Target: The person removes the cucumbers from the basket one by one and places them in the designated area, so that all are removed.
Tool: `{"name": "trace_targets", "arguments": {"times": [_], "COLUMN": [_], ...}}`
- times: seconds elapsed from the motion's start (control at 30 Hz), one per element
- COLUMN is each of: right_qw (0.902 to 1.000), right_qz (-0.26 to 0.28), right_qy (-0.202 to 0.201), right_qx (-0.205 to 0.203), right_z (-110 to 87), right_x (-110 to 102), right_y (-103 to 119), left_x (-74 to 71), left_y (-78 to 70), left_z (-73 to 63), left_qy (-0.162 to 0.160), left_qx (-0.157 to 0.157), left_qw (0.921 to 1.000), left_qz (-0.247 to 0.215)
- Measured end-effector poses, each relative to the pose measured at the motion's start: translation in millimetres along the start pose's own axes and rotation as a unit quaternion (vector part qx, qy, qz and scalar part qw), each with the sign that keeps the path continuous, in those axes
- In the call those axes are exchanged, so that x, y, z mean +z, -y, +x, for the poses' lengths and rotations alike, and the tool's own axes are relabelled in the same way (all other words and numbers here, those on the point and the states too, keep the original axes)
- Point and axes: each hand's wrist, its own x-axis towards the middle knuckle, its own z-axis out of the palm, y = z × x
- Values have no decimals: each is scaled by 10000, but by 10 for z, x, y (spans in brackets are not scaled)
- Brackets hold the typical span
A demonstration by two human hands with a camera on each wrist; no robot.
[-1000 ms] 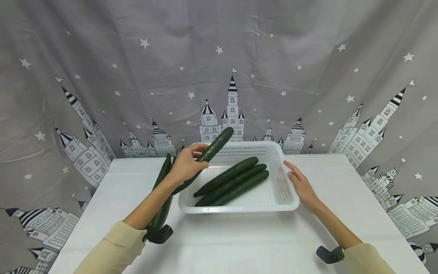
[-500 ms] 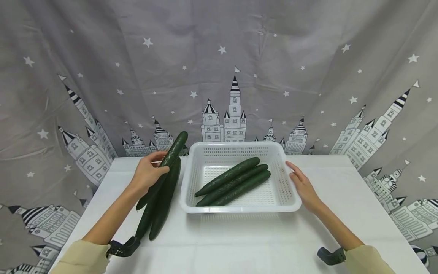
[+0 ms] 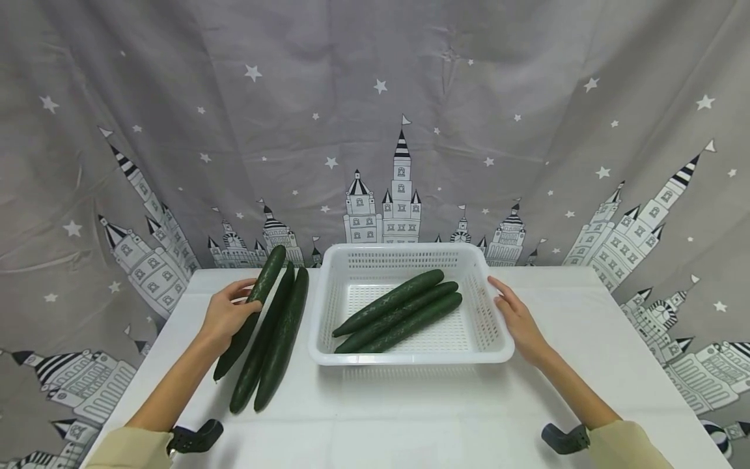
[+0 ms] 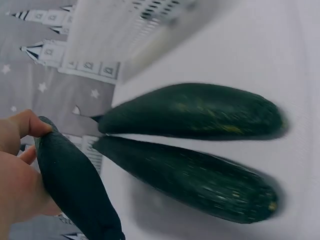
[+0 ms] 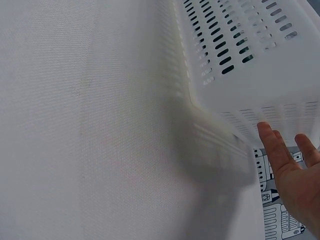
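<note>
My left hand (image 3: 225, 318) grips a dark green cucumber (image 3: 267, 276) between thumb and fingers at the left of the table. Two more cucumbers (image 3: 284, 345) lie side by side just right of it, slanting away from me. In the left wrist view the held cucumber (image 4: 75, 180) hangs tilted from the fingers, apart from the pair (image 4: 195, 112). A white perforated basket (image 3: 410, 357) stands mid-table with three cucumbers (image 3: 398, 312) lying slantwise in it. My right hand (image 3: 521, 329) rests with extended fingers against the basket's right wall, as the right wrist view also shows.
A white cloth covers the table (image 3: 410, 417). Behind it hangs a grey curtain (image 3: 469, 98) printed with stars and castles, close to the table's far edge. Black wrist mounts (image 3: 196, 438) sit at both cuffs.
My left hand has carried its cucumber leftward, from over the basket's left side, across the loose pair, to their left, and lowered it. The right hand stays at the basket.
</note>
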Motion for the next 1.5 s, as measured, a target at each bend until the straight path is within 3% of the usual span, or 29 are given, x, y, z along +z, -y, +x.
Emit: {"name": "trace_targets", "arguments": {"times": [0.27, 0.67, 0.93, 1.13, 1.5], "right_qw": [10000, 9999, 9999, 9999, 9997], "right_qz": [55, 124, 106, 152, 230], "right_qy": [-23, 84, 40, 24, 58], "right_qx": [43, 24, -1, 29, -57], "right_z": [5, -11, -5, -1, 11], "right_x": [12, -11, -10, -8, -15], "right_y": [6, 5, 1, 1, -32], "left_x": [-21, 31, 60, 67, -58], "left_y": [272, 517, 576, 586, 701], "left_z": [26, 133, 139, 157, 215], "left_qy": [-128, -379, 37, 121, 706], "left_qx": [-227, -535, -589, -633, -436], "left_qw": [9997, 9976, 9978, 9975, 9960], "left_qz": [-13, 225, 300, 303, 332]}}
